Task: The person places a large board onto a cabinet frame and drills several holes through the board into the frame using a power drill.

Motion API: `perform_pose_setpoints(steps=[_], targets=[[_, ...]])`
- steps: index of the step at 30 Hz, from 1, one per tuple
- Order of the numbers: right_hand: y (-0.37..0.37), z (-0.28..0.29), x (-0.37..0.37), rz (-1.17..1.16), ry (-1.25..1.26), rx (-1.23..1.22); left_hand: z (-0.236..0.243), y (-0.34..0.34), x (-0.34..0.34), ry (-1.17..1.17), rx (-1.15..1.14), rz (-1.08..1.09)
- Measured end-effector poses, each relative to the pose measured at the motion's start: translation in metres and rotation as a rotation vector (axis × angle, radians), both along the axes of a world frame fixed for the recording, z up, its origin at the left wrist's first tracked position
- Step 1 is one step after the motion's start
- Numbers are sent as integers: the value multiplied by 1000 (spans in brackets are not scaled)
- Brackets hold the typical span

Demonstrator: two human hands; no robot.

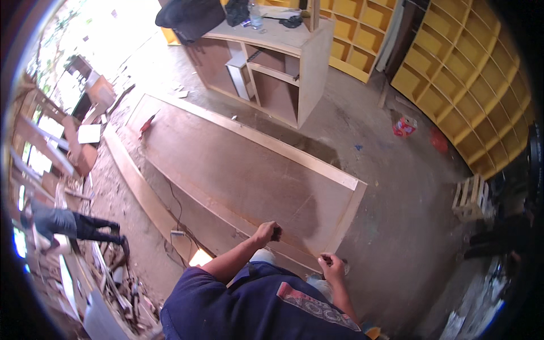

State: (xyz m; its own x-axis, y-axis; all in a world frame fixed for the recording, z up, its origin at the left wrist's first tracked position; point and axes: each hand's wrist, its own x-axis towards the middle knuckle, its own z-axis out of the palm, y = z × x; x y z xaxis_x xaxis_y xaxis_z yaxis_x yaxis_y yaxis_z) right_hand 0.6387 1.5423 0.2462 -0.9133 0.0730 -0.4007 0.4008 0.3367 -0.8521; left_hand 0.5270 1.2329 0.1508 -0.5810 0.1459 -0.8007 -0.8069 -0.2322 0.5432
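In front of me lies a long wooden panel (226, 153) with pale strips of wood along its edges. My left hand (267, 232) is curled closed over the panel's near edge; whatever may be inside the fingers is hidden. Closer to the right end, my right hand (332, 265) has its fingers bent in toward the thumb, beside the near corner. I cannot make out anything between them. A red hand tool (147, 126) rests on the panel's far left end.
A long board (148, 195) lies left of the panel, with a cable (179, 204) beside it. An unfinished cabinet (314, 73) stands beyond, bearing a bottle (255, 17) and a dark bag (192, 18). Yellow shelving (470, 73) leans at right. Someone (73, 222) bends near scrap wood at left.
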Motion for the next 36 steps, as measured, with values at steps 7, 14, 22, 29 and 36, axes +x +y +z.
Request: perform_pose_setpoints(steps=[7, 14, 22, 29, 36], targets=[[228, -18, 58, 99, 115, 96, 35, 155, 113, -66, 54, 544], [370, -36, 82, -35, -33, 88, 81, 267, 183, -70, 180, 319], [368, -8, 80, 87, 185, 154, 50, 266, 207, 327, -248, 104], [425, 17, 81, 121, 92, 286, 9, 298, 219, -38, 23, 455], [519, 4, 5, 125, 94, 212, -17, 326, 222, -191, -210, 359]])
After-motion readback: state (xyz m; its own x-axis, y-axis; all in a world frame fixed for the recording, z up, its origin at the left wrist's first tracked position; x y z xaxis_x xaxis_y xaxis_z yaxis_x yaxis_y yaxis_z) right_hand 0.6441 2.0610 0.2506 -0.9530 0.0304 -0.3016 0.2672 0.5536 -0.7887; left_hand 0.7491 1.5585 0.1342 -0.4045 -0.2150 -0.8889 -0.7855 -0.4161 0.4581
